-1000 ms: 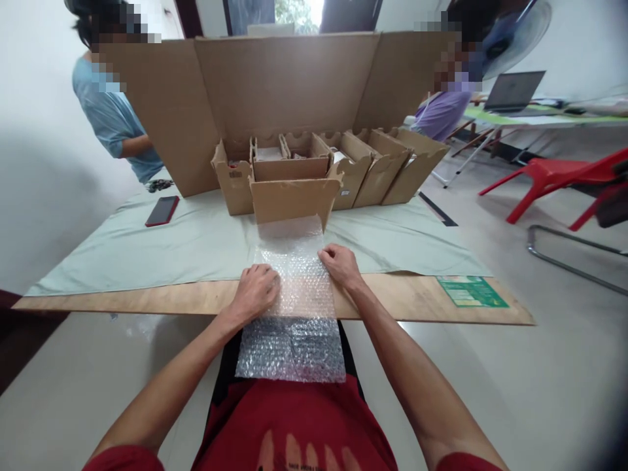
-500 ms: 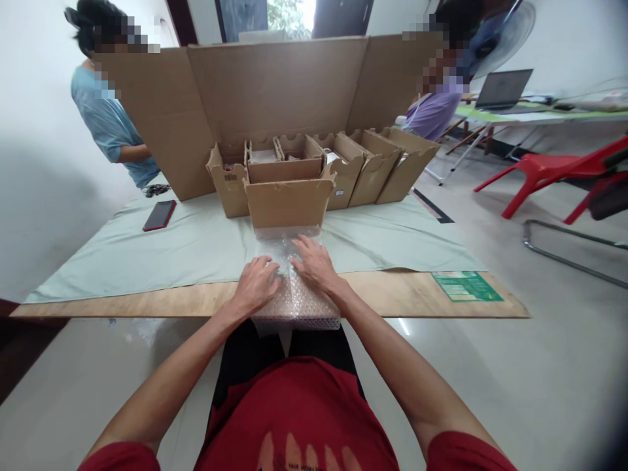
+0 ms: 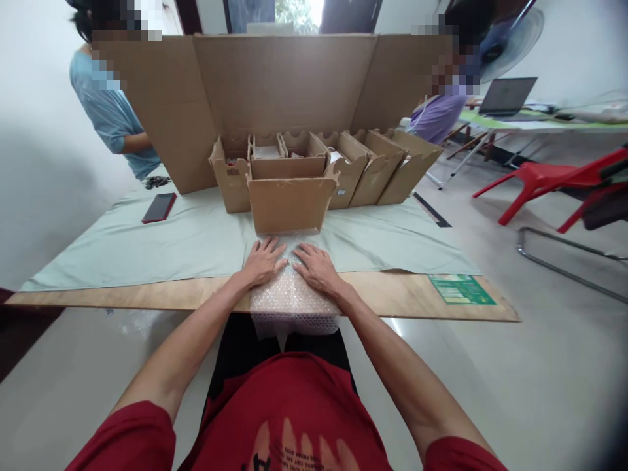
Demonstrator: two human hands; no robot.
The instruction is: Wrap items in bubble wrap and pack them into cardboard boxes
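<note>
A sheet of clear bubble wrap (image 3: pixel 289 297) lies over the front of the table, its near end hanging past the wooden edge. Flat on its left side rests my left hand (image 3: pixel 263 263), fingers stretched out. My right hand (image 3: pixel 318 267) lies on the right side of the sheet with its fingers spread, a small gap away from the left. Neither hand grips anything. Just beyond the fingertips stands a brown cardboard box (image 3: pixel 289 206), close to the far end of the wrap. Whether anything lies beneath the wrap I cannot tell.
Several open cardboard bins (image 3: pixel 346 183) line up behind, before a tall cardboard screen (image 3: pixel 284 78). A phone (image 3: pixel 159 208) lies on the pale green cloth (image 3: pixel 206 242). Two people are partly hidden behind the screen. At right are a red chair (image 3: pixel 544 180) and a laptop (image 3: pixel 507 97).
My left hand has moved forward and flattened onto the bubble wrap, its fingers now straighter. My right hand has shifted slightly, its fingers still spread on the wrap.
</note>
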